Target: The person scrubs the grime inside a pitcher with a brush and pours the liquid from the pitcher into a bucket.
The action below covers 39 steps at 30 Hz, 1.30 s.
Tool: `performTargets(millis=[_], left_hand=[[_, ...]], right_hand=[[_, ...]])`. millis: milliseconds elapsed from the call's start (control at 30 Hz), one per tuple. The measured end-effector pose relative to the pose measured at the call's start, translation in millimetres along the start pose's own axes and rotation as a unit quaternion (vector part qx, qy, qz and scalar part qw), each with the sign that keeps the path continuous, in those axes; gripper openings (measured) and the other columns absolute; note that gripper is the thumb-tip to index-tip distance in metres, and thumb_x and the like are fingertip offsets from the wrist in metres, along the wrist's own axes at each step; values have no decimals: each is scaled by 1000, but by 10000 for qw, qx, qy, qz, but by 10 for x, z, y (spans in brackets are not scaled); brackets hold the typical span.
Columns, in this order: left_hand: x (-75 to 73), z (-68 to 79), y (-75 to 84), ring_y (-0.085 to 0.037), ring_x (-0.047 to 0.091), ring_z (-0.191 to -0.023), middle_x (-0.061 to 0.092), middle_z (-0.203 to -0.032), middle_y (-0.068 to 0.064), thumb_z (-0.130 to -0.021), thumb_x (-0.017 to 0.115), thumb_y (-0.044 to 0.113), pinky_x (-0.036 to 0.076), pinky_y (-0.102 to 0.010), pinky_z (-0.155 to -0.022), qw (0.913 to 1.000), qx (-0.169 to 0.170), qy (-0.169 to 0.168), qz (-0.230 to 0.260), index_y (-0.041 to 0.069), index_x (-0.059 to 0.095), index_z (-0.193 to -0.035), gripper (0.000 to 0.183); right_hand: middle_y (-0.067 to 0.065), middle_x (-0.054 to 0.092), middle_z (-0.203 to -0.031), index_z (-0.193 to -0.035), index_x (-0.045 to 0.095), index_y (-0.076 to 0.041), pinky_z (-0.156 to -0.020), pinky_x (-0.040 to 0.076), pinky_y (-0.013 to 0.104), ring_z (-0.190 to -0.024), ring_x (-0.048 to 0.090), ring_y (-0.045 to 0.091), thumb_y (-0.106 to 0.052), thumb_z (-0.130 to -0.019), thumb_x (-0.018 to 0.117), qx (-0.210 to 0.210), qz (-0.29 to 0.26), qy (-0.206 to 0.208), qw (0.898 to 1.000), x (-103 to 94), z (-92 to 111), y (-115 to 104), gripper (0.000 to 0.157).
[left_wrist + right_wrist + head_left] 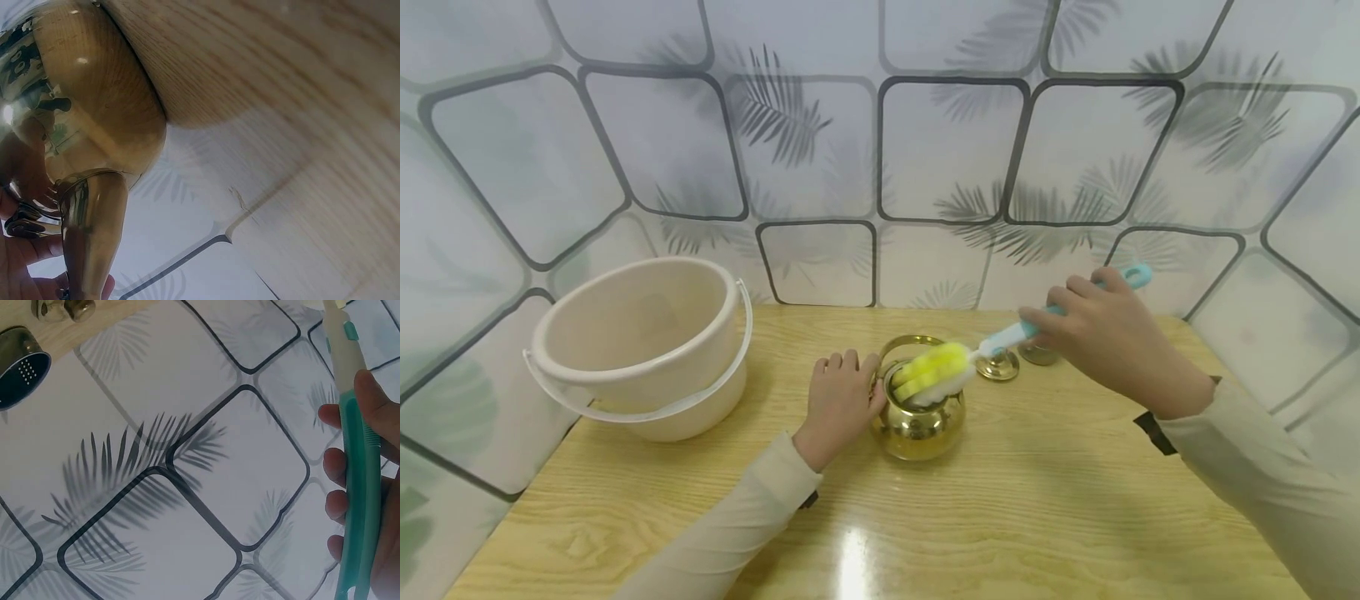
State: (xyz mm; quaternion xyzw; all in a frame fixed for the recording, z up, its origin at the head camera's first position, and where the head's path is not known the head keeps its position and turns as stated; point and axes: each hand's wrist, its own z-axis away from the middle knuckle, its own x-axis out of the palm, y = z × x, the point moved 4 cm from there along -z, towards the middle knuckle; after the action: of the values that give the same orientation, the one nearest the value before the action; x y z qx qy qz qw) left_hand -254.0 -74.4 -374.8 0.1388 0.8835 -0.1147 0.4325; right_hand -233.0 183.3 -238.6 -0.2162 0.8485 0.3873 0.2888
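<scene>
A shiny gold-coloured metal teapot (917, 429) stands upright and lidless on the table, its hoop handle (910, 341) raised behind the mouth. My left hand (842, 400) grips its left side. In the left wrist view the fingers (44, 247) are by the spout (94, 234) and a handle joint, partly hidden behind the spout. My right hand (1090, 325) grips the teal and white handle (362, 487) of a sponge bottle brush. The brush's yellow and white sponge head (936, 371) slants down at the pot's mouth; how deep its tip reaches is hidden.
Behind the pot, to its right, sit a gold lid (997, 367) and a metal strainer (25, 369) with small holes. A cream bucket (640, 333) with a white bail handle stands at the left. Patterned wall covering (947, 158) borders the wooden table (1037, 517).
</scene>
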Motion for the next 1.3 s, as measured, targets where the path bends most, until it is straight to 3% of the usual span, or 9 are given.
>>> performTargets(millis=[67, 133, 233, 300, 567, 833, 1300], left_hand=[[-1, 2, 4, -23, 54, -67, 55, -73, -6, -84, 58, 28, 48, -38, -69, 10000, 5, 19, 24, 13, 58, -93, 18], [-2, 4, 7, -23, 54, -67, 55, -73, -6, -84, 58, 28, 48, -38, -68, 10000, 8, 22, 39, 13, 58, -93, 17], [-2, 5, 10, -24, 54, -67, 55, -73, -6, -85, 58, 29, 48, -38, -68, 10000, 11, 30, 20, 13, 57, -92, 17], [-2, 6, 11, -24, 54, -67, 54, -72, -6, -85, 58, 29, 48, -38, -68, 10000, 12, 49, 7, 13, 57, -91, 17], [12, 3, 12, -24, 53, -65, 53, -71, -5, -85, 58, 29, 46, -37, -67, 9999, -5, 138, 13, 13, 57, -89, 17], [-1, -2, 7, -24, 54, -66, 54, -72, -6, -85, 58, 28, 46, -38, -67, 9999, -26, 81, 73, 13, 58, -91, 16], [4, 1, 3, -24, 53, -65, 54, -71, -6, -85, 58, 28, 47, -38, -67, 9999, -26, 81, 55, 13, 58, -91, 17]], right_hand=[[7, 58, -67, -93, 66, -14, -63, 35, 39, -60, 49, 25, -33, -72, 67, 77, -38, -21, 10000, 13, 41, 8, 29], [7, 59, -67, -94, 67, -14, -62, 34, 39, -59, 50, 24, -40, -84, 57, 168, -92, -21, 9998, 22, 78, 16, 30], [7, 60, -66, -94, 68, -15, -61, 34, 39, -58, 51, 24, -50, -96, 31, 296, -155, 7, 9994, 27, 120, 25, 52], [6, 60, -65, -93, 68, -15, -60, 36, 39, -56, 51, 23, -53, -97, 16, 380, -178, 16, 9991, 29, 149, 29, 65], [4, 56, -61, -85, 64, -16, -57, 32, 36, -53, 47, 19, -52, -97, 16, 586, -164, -10, 9981, 73, 297, 31, 61], [6, 60, -66, -90, 71, -14, -57, 31, 36, -56, 47, 20, -53, -97, 21, 851, -360, 141, 9956, 115, 411, 48, 64], [4, 58, -66, -96, 74, -14, -59, 39, 42, -58, 52, 20, -56, -96, 21, 1074, -507, 42, 9929, 239, 596, -12, 68]])
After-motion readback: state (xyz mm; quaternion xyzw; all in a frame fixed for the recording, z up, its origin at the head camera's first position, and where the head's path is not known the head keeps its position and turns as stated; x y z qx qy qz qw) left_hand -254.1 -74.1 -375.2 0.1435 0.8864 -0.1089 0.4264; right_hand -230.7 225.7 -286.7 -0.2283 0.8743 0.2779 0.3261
